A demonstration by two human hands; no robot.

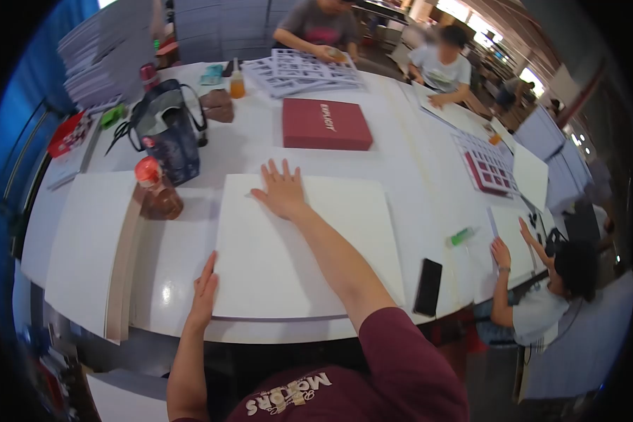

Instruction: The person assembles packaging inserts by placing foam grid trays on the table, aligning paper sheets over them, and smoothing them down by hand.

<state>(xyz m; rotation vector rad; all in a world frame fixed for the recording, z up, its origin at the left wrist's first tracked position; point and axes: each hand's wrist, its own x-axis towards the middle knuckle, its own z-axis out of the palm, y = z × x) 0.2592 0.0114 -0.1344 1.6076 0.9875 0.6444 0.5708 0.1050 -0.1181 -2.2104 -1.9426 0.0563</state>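
A large white board (330, 246) lies flat on the white table in front of me. My right hand (283, 191) rests on its upper left part, palm down with the fingers spread. Along the board's left edge stands my left hand (205, 287), fingers stretched out and touching the side near the lower corner. Neither hand grips anything. Beyond the board lies a dark red box (327, 124) with "EXPLICIT" lettered on its lid.
Left are stacked white boards (88, 246), a drink bottle (160, 190) and a dark bag (165, 133). A phone (427, 287) and a green-labelled bottle (463, 236) lie to the right. Several people work around the table, near printed sheets (309, 65) and a compartment tray (487, 163).
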